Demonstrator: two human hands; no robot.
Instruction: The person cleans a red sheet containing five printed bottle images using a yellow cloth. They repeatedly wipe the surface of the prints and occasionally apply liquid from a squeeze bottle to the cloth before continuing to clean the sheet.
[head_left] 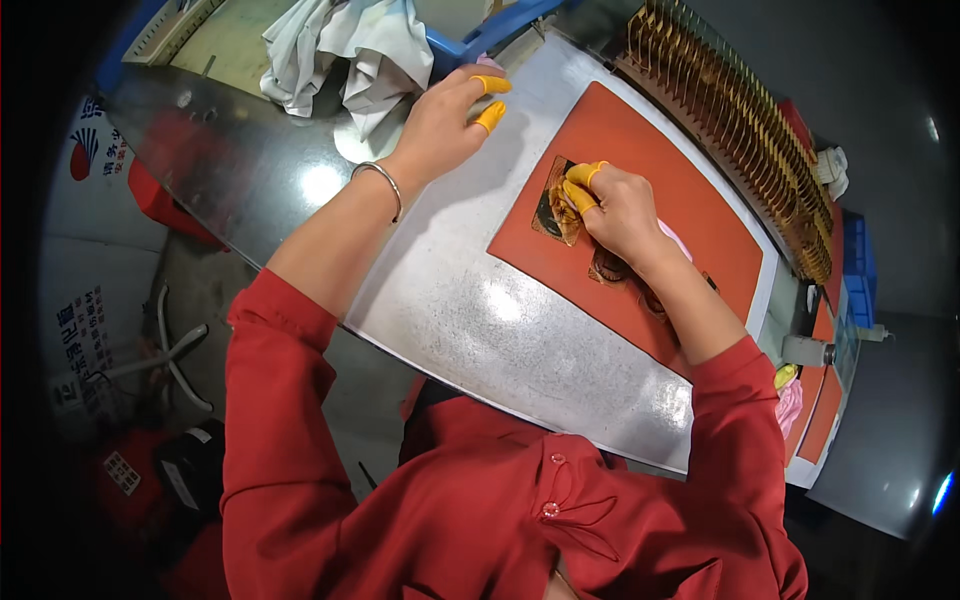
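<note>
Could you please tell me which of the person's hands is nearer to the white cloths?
Left. The left hand is close beside the white cloths; the right hand is farther off, over the orange mat.

A workshop, as the grey workbench [480, 310], orange mat [600, 122] and slotted rack [742, 140] show.

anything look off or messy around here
Only the crumpled white cloths at the upper left stand out: they lie in a loose, unfolded heap, untidy next to the flat orange-red rectangular mat. No spill or breakage shows, though the right hand partly hides the brown-and-gold flat piece on the mat.
</note>
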